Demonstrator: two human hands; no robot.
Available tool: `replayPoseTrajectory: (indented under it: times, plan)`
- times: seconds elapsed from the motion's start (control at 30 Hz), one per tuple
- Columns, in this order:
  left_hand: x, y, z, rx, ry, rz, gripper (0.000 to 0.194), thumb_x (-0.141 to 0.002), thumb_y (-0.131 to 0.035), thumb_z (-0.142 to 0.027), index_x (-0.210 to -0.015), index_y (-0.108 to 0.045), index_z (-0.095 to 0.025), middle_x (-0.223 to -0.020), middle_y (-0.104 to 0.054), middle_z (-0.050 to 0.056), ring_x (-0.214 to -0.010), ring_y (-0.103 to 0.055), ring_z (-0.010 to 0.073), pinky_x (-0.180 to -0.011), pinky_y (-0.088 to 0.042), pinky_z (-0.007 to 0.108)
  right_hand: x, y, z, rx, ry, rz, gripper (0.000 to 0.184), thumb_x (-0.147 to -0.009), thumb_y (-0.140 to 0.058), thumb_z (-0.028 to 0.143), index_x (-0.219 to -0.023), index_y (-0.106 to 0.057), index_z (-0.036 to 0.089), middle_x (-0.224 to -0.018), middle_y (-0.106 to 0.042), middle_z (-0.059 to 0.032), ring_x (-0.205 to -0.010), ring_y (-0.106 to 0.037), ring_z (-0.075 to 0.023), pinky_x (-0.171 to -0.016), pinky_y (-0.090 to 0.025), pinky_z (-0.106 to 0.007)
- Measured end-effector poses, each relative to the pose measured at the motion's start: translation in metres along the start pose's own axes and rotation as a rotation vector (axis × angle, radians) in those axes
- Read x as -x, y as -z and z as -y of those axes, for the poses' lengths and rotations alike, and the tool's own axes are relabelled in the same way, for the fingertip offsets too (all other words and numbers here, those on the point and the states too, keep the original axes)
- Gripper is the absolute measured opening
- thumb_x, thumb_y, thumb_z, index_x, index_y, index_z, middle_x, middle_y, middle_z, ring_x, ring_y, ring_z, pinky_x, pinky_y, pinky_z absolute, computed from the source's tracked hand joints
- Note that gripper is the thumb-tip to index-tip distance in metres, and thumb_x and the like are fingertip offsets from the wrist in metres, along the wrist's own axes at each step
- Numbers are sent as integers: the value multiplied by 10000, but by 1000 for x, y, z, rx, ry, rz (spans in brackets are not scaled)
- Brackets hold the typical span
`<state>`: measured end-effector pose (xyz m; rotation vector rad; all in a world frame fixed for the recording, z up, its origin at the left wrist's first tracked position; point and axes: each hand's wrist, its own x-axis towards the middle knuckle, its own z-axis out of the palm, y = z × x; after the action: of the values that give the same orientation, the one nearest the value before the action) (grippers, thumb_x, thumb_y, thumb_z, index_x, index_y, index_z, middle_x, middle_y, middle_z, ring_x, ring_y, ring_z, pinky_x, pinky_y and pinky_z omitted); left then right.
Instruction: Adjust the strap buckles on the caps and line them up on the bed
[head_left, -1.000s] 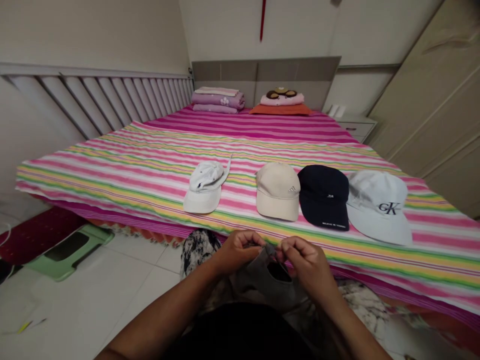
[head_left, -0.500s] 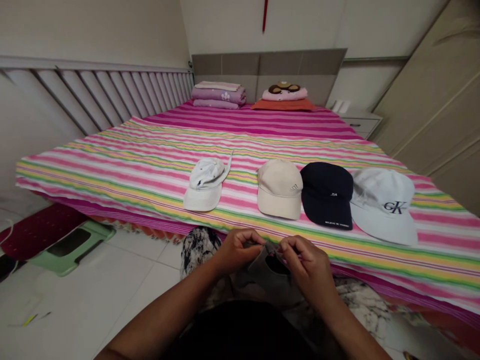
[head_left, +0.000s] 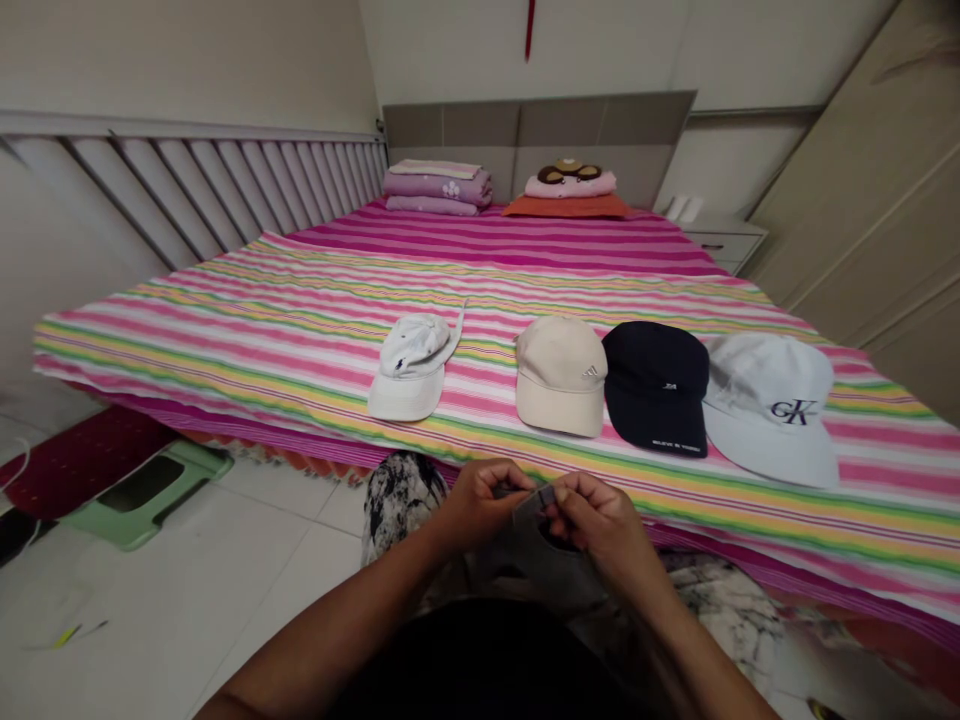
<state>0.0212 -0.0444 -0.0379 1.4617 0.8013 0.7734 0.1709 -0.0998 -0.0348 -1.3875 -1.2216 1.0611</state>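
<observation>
A dark grey cap (head_left: 517,550) lies in my lap, its back opening and strap turned up toward the bed. The fingers of my left hand (head_left: 487,500) pinch the left part of the strap. My right hand (head_left: 596,515) pinches the strap's other side, close to the left fingertips. Most of the cap's crown is shadowed or hidden under my hands. Ahead on the bed rest a small white cap (head_left: 409,370) with its strap sticking out, a beige cap (head_left: 560,375), a navy cap (head_left: 656,385) and a white cap with dark letters (head_left: 772,410).
A striped sheet (head_left: 262,340) covers the bed. Folded purple bedding (head_left: 435,188) and a pink pillow stack (head_left: 570,190) sit by the headboard (head_left: 480,125). A green stool (head_left: 146,500) stands on the floor at left, a white nightstand (head_left: 724,245) at far right.
My right hand has moved slightly left, bringing the strap's two sides together between my fingertips. The strap now looks straighter and joined across. The caps on the bed stay put.
</observation>
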Motion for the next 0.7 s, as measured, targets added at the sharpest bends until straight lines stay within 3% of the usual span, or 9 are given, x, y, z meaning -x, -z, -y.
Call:
replayPoseTrajectory:
  times: [0.07,0.17,0.27,0.37,0.43,0.5,0.6,0.7]
  plan:
    - [-1,0,2,78,64,9,235,-634,-665,-335,-661,-610,-108,-603,-584,14,-540,-479,82,-521,-362,196,2,3,0,160,182,-78,160,-795,-478,285,-847,-573,166,-605,-571,-12,-489,-496,-122,-450,-393,-236]
    - [-2,0,4,162,116,6,266,-593,-696,-356,-644,-603,-112,-565,-571,-5,-494,-467,69,-491,-352,187,6,6,3,559,582,-94,243,-817,-471,196,-1043,-559,197,-791,-623,-53,-682,-564,-159,-598,-437,-273]
    - [-2,-1,3,200,145,-12,269,-570,-711,-350,-629,-601,-112,-553,-580,-6,-482,-479,69,-478,-353,184,9,7,6,852,828,-120,206,-832,-452,142,-975,-598,170,-783,-639,-66,-711,-569,-165,-630,-409,-278]
    - [-2,-2,2,229,182,-13,262,-569,-713,-337,-635,-599,-110,-560,-596,-1,-483,-492,71,-481,-364,183,10,4,6,976,894,-202,156,-825,-454,119,-853,-606,140,-700,-632,-59,-647,-555,-163,-613,-367,-292]
    - [-2,-2,3,243,188,-5,245,-576,-712,-320,-638,-602,-110,-561,-596,-5,-483,-488,63,-484,-363,177,9,2,5,985,858,-203,145,-817,-455,124,-786,-595,148,-648,-612,-45,-603,-535,-161,-589,-345,-296]
    - [-2,-1,2,255,170,17,219,-579,-713,-291,-638,-607,-109,-561,-594,-11,-491,-482,54,-492,-358,167,7,1,4,854,724,-185,118,-801,-465,157,-750,-572,160,-623,-586,-32,-563,-510,-152,-551,-339,-283]
    - [-2,-1,0,292,133,58,196,-575,-716,-255,-638,-607,-105,-571,-598,-7,-514,-493,56,-512,-366,165,4,0,4,366,334,-117,105,-792,-447,240,-718,-494,181,-524,-498,19,-448,-429,-114,-445,-319,-237]
    - [-3,1,-2,324,148,42,199,-580,-710,-255,-637,-596,-102,-572,-602,2,-504,-498,64,-500,-370,174,2,4,7,0,61,-85,134,-799,-427,305,-725,-435,194,-462,-427,58,-388,-359,-91,-388,-279,-211]
